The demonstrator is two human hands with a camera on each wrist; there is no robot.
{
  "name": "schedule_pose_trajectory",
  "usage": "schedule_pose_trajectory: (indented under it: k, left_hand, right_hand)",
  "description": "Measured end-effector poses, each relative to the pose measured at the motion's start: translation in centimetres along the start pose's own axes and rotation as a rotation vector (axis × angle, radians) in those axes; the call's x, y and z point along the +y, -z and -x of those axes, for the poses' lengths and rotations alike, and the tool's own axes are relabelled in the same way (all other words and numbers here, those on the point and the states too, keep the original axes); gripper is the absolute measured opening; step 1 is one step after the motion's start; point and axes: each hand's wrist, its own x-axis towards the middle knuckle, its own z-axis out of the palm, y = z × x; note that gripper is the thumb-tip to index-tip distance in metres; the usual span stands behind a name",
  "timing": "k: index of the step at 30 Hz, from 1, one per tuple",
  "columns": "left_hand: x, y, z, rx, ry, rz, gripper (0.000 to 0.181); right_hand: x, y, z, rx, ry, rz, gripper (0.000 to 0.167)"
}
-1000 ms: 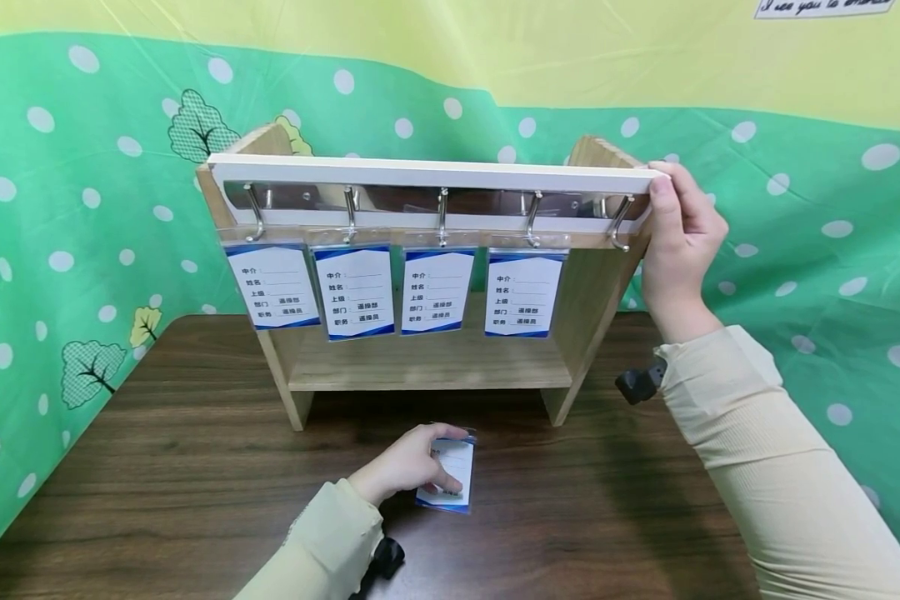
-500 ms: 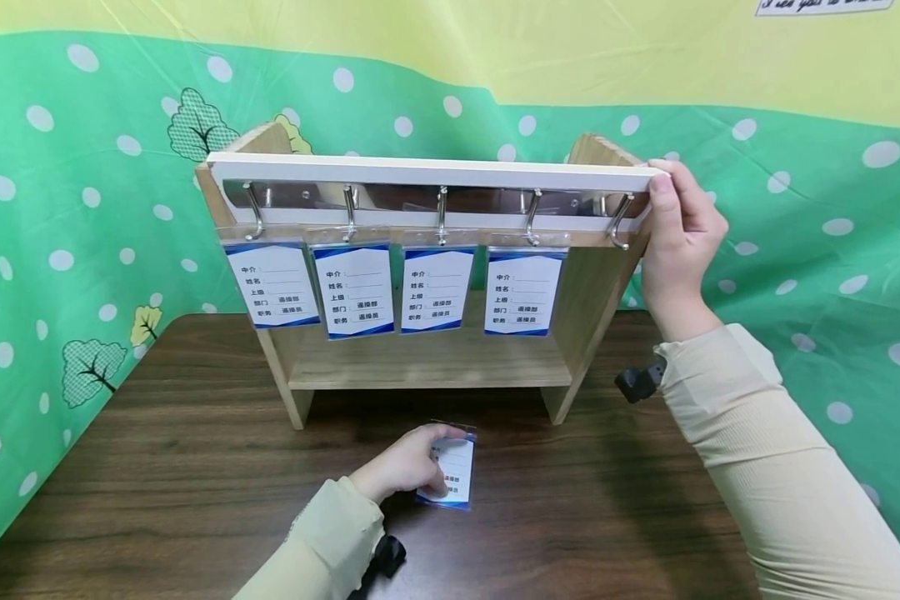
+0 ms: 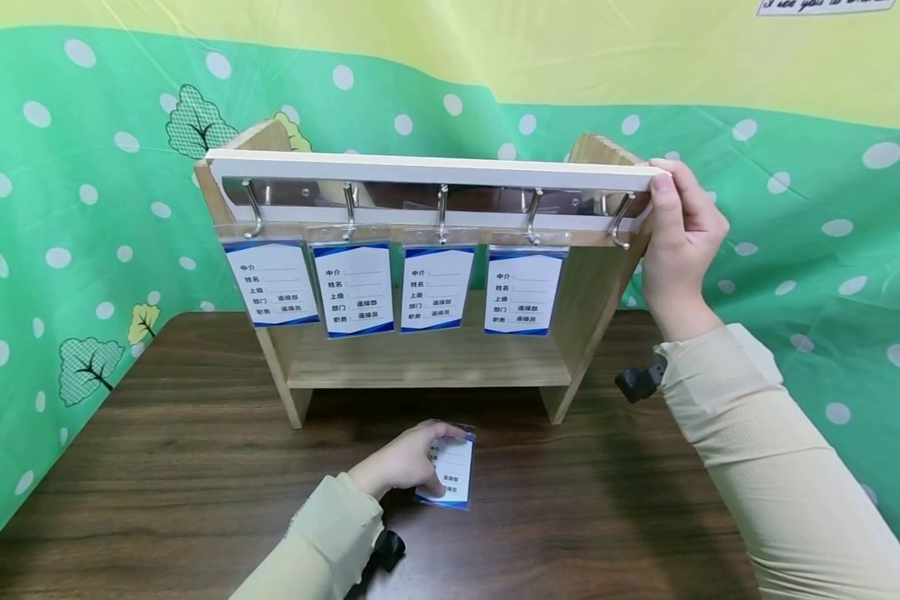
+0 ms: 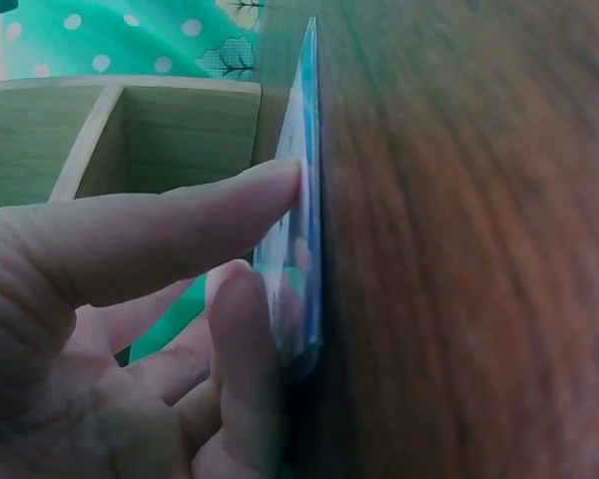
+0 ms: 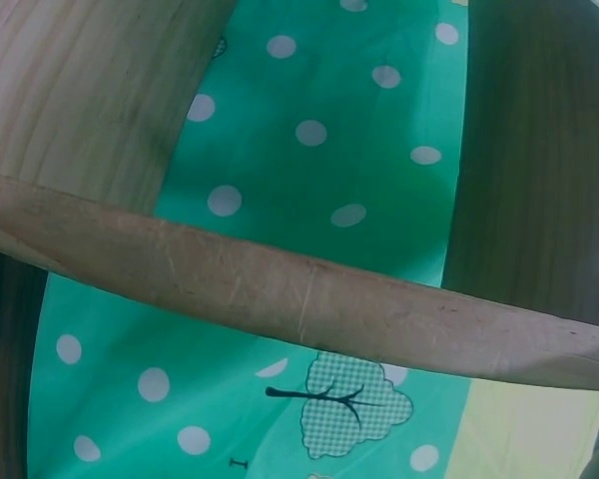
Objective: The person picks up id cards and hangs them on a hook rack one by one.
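Note:
A name badge (image 3: 453, 471) in a clear sleeve lies on the table in front of a wooden hook rack (image 3: 435, 362). My left hand (image 3: 405, 458) holds it at its left side, thumb and index finger bent over it; the left wrist view shows the badge (image 4: 307, 230) edge-on, close along the tabletop, with my fingers (image 4: 180, 239) against it. Similar badges (image 3: 356, 289) hang from the metal hooks on the white rail (image 3: 435, 169); the rightmost hook (image 3: 621, 225) carries none. My right hand (image 3: 682, 242) grips the rack's upper right corner.
The dark wood table (image 3: 180, 467) runs under the rack. Behind hangs a green and yellow dotted cloth (image 3: 390, 92). In the right wrist view a wooden edge of the rack (image 5: 299, 289) crosses in front of the cloth.
My left thumb has drawn back to the left across the badge's face. The badge stays in about the same place. My right hand keeps its grip on the rack.

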Motion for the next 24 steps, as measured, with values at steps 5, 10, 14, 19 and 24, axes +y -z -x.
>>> schedule_pose_trajectory:
  k: [5, 10, 14, 19, 24]
  left_hand:
    - [-0.1, -0.1, -0.1, 0.018, -0.001, -0.012, 0.075]
    - [-0.1, -0.1, 0.0, 0.017, 0.002, -0.059, 0.074]
    - [0.0, 0.1, 0.2, 0.006, -0.01, -0.122, 0.073]
    - [-0.1, 0.2, 0.2, -0.005, 0.004, -0.146, 0.071]
    - [0.0, 0.1, 0.1, 0.001, 0.037, -0.094, 0.067]
  right_hand:
    - [-0.7, -0.2, 0.2, 0.008, -0.01, -0.003, 0.023]
    - [-1.7, -0.7, 0.4, 0.025, -0.028, 0.003, 0.023]
    - [-1.4, -0.7, 0.3, 0.024, -0.03, 0.006, 0.023]
    - [-0.5, -0.2, 0.1, 0.006, -0.022, 0.003, 0.025]
    - [-0.2, 0.0, 0.0, -0.002, -0.014, 0.001, 0.026]
